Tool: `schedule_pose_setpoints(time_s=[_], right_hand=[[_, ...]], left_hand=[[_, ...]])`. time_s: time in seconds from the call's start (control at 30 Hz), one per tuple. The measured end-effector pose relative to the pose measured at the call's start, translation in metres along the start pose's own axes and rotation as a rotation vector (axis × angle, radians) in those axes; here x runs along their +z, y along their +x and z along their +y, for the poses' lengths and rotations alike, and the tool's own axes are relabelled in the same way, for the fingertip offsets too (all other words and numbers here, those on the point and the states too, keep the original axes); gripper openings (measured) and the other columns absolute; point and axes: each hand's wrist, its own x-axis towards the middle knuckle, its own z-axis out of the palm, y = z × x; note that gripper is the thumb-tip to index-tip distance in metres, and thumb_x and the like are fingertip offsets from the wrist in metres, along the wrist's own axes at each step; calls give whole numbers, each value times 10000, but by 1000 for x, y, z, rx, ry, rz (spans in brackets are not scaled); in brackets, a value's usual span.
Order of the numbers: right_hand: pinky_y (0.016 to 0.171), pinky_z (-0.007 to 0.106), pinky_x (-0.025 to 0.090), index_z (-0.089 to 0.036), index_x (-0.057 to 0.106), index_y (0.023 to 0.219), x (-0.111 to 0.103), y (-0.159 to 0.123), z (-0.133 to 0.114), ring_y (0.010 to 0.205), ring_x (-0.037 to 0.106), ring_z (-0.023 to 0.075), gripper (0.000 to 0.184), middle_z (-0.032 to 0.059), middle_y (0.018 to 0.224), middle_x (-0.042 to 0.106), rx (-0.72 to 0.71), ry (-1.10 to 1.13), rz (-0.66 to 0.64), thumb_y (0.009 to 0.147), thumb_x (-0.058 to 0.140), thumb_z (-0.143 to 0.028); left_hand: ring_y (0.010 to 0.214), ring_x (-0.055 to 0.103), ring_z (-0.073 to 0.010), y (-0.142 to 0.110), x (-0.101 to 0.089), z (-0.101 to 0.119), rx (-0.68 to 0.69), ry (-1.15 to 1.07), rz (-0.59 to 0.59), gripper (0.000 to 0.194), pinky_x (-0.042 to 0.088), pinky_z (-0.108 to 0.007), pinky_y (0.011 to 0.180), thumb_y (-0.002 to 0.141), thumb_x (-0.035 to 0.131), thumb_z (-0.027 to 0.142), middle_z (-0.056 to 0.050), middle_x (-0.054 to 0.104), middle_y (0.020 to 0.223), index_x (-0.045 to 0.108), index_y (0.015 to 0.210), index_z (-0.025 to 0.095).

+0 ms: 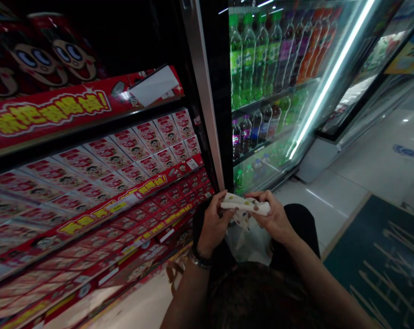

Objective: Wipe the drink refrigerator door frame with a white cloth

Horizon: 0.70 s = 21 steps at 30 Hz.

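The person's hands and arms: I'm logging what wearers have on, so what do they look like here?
Both forearms are bare, with no sleeves in view and no gloves. The left hand has a dark bracelet or watch band around its wrist. The right hand shows nothing on its wrist. Any rings are too small to tell.

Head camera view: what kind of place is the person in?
Most likely a small shop: shelves packed with red cartons behind price strips, and a lit drinks fridge full of bottles.

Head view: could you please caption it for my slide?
Both hands hold a folded white spotted cloth beside red-carton shelves.
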Motion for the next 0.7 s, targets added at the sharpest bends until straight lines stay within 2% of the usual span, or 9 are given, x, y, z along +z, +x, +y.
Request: schedule_pose_setpoints(time_s=[0.07, 0.1, 0.17, 0.23, 0.37, 0.5, 0.57, 0.63, 0.7], right_hand=[[975, 396, 626, -258, 437, 963, 1, -2, 5, 1161, 725, 239, 513, 97, 1323, 737, 14, -43, -2, 885, 889, -490], [952, 391, 630, -259, 433, 961, 1, -3, 6, 1151, 729, 241, 520, 94, 1311, 739, 20, -50, -3, 883, 889, -497], [954, 391, 628, -258, 452, 977, 1, -4, 7, 1149, 729, 241, 513, 80, 1298, 738, 26, -53, -4, 874, 898, -491], [1000, 405, 609, -260, 527, 1077, -1, -5, 5, 1172, 718, 248, 514, 72, 1294, 732, 4, -81, -20, 844, 930, -478], [1067, 426, 563, -285, 628, 1353, -7, -7, -2, 1233, 683, 265, 596, 81, 1337, 702, -69, -186, -140, 871, 916, -485], [1058, 415, 547, -280, 697, 1190, -6, -8, 2, 1257, 677, 264, 315, 70, 1394, 675, -108, -186, -184, 962, 824, -456], [1047, 406, 541, -270, 673, 1127, -2, -8, 7, 1239, 682, 256, 288, 58, 1393, 677, -67, -159, -184, 957, 825, -446], [1018, 396, 541, -277, 637, 1201, 3, -7, 12, 1194, 685, 246, 413, 49, 1352, 690, 21, -151, -195, 906, 875, -442], [993, 388, 539, -282, 587, 1313, 8, -6, 14, 1168, 678, 245, 626, 45, 1306, 698, 98, -159, -220, 823, 941, -445]], left_hand=[[1164, 687, -198, -3, 0, 3, 45, 22, 2, 671, 547, -298, 1024, 994, 762, 454, -47, 691, 1371, 495, 1592, 308], [1149, 683, -188, -5, 0, 5, 69, 59, 7, 610, 538, -288, 1022, 1008, 745, 446, -37, 695, 1353, 532, 1564, 314], [1074, 676, -168, -7, -1, 9, 105, 135, 29, 379, 523, -263, 963, 1026, 713, 417, -22, 717, 1250, 669, 1377, 280], [967, 660, -156, -9, -3, 12, 119, 171, 57, 206, 506, -251, 876, 1027, 698, 397, -10, 723, 1094, 720, 1154, 235], [905, 650, -147, -9, -10, 15, 112, 175, 88, 174, 493, -248, 844, 1001, 725, 387, 4, 720, 990, 714, 1027, 215], [891, 660, -144, -10, -15, 12, 106, 188, 104, 147, 496, -249, 822, 986, 734, 360, 6, 734, 996, 722, 1026, 219], [932, 678, -160, -11, -18, 10, 111, 203, 104, 134, 507, -263, 853, 983, 734, 344, -8, 748, 1019, 737, 1035, 221], [994, 692, -178, -12, -19, 9, 132, 229, 99, 110, 512, -280, 907, 978, 727, 316, -22, 755, 1044, 753, 1033, 225], [1036, 694, -183, -13, -20, 9, 172, 258, 90, 88, 508, -288, 946, 967, 719, 283, -24, 753, 1065, 762, 1024, 232]])
